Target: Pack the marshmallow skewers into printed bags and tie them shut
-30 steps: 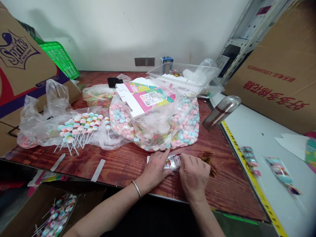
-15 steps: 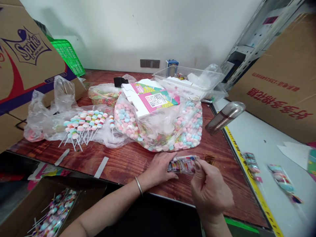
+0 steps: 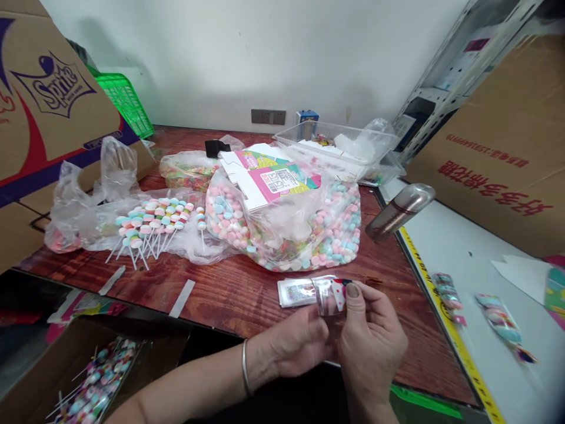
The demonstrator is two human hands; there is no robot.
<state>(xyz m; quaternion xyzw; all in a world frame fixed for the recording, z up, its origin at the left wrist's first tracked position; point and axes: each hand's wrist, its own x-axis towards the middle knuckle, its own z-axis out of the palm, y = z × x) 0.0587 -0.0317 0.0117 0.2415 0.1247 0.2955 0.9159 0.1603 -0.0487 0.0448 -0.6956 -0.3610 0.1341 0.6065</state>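
My right hand [image 3: 373, 338] pinches a clear printed plastic wrapper bag [image 3: 330, 292] between thumb and forefinger, at its red and dark patterned end. Just below that bag is my left hand [image 3: 293, 341], its fingers curled and blurred by motion. Whether they touch the bag I cannot tell. A stack of white-backed printed wrappers [image 3: 296, 292] lies flat on the table under the bag's left end. Behind them rests a big clear sack of pastel candies [image 3: 338, 247]. To the left, skewered candy lollipops [image 3: 154, 218] lie bunched on crumpled plastic, white sticks toward me.
A metal flask [image 3: 401, 212] lies at the right of the wooden table [image 3: 238, 288]. Wrapped candies [image 3: 498, 318] lie on the white surface beyond. Cartons [image 3: 498, 147] flank both sides. A clear tray [image 3: 375, 147] is at the back. An open box of lollipops [image 3: 145, 365] sits lower left.
My left hand has moved off the wrapper stack, down toward me, uncovering it. A single bag now shows in my right hand's pinch, its end lifted from the stack.
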